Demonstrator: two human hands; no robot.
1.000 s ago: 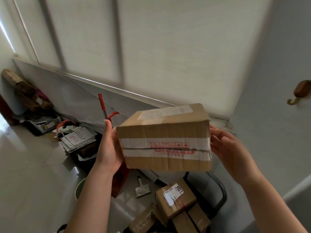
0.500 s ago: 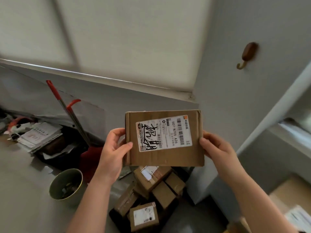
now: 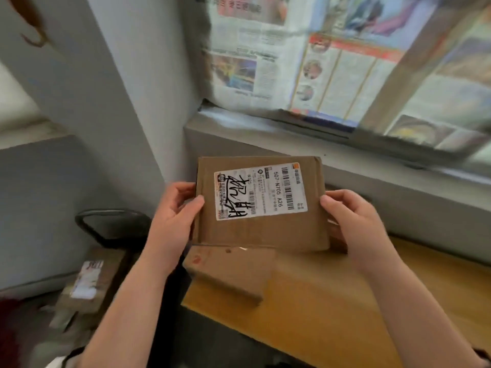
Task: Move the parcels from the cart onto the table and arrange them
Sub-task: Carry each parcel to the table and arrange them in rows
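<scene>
I hold a brown cardboard parcel (image 3: 261, 229) in the air, its white shipping label with black handwriting facing me. My left hand (image 3: 174, 221) grips its left edge, thumb on the front. My right hand (image 3: 353, 221) grips its right edge. The parcel hangs just above a flat brown parcel (image 3: 228, 274) that lies on the left end of the wooden table (image 3: 332, 314). Lower left, the cart (image 3: 111, 229) shows its black handle, with a labelled parcel (image 3: 87, 280) on it, blurred.
A grey window ledge (image 3: 345, 166) runs behind the table, with newspaper (image 3: 318, 62) covering the window above. A grey wall corner (image 3: 119, 102) stands between the cart and the table. The table's wooden top stretches to the right.
My view and both hands have swung right with the parcel, from over the cart to above the table's left end. The grip is unchanged.
</scene>
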